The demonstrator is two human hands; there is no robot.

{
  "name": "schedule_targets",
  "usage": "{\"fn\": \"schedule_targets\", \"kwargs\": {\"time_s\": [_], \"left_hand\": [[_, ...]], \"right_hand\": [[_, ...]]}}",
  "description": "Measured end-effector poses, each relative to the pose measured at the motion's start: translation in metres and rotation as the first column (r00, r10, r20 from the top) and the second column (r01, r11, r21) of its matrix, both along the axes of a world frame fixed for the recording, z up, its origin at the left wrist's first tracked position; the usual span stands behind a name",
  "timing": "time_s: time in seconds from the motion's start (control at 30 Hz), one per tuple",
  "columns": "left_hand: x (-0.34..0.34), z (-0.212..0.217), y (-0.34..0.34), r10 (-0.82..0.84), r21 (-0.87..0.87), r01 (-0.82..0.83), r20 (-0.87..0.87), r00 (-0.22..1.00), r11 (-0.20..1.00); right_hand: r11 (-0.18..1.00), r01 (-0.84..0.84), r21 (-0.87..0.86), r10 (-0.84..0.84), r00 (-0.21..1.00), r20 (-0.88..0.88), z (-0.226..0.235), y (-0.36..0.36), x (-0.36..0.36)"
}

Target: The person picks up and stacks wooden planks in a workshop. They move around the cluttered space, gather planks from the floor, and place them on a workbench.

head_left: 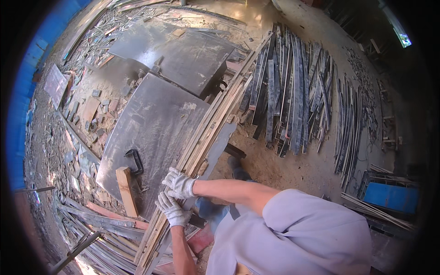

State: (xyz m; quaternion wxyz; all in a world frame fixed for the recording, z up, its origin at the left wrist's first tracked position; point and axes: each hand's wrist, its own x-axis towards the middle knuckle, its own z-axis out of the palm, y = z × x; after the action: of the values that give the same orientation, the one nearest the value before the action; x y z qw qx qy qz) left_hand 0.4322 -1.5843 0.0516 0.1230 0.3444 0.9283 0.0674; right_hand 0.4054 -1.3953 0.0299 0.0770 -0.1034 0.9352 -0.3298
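Observation:
A bundle of long, thin wooden strips [198, 145] lies along the near edge of a dark, dusty metal table [158, 123]. My left hand [173, 210], in a pale work glove, lies over the bundle with its fingers bent across the strips. Just above it, my right hand [180, 183], gloved alike, grips the same strips from the near side. The two gloves almost touch. How far the fingertips reach under the strips is hidden. On the tabletop, left of my hands, are a black C-shaped metal piece [134, 161] and a short wooden block [126, 191].
Beyond stands a second metal tabletop [190, 57]. Piles of long dark strips [293, 87] cover the ground at right. Offcuts [94, 119] litter the left side, and more strips [107, 243] lie lower left. A blue bin [389, 197] stands at far right.

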Motion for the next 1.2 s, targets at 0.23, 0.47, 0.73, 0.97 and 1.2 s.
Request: {"fn": "schedule_targets", "kwargs": {"time_s": [0.23, 0.47, 0.73, 0.97, 1.2], "left_hand": [[0.000, 0.020, 0.026, 0.119, -0.071, -0.114, 0.071, 0.990, 0.991], [0.008, 0.007, 0.033, 0.139, -0.118, -0.133, 0.043, 0.989, 0.984], [0.011, -0.007, 0.034, 0.185, -0.129, -0.186, -0.017, 0.983, 0.974], [0.015, -0.009, 0.043, 0.253, -0.256, -0.256, -0.043, 0.966, 0.932], [0.017, -0.009, 0.042, 0.255, -0.227, -0.265, -0.076, 0.964, 0.937]], "right_hand": [[0.934, 0.152, 0.322, -0.054, 0.954, -0.294, -0.003, 0.212, -0.036], [0.948, 0.046, 0.315, 0.030, 0.972, -0.233, -0.013, 0.230, -0.024], [0.863, -0.395, 0.314, 0.420, 0.907, -0.012, 0.025, 0.255, 0.030], [0.725, -0.374, 0.579, 0.464, 0.886, -0.008, 0.019, 0.246, 0.032], [0.735, -0.333, 0.591, 0.455, 0.888, -0.065, 0.014, 0.240, 0.035]]}}
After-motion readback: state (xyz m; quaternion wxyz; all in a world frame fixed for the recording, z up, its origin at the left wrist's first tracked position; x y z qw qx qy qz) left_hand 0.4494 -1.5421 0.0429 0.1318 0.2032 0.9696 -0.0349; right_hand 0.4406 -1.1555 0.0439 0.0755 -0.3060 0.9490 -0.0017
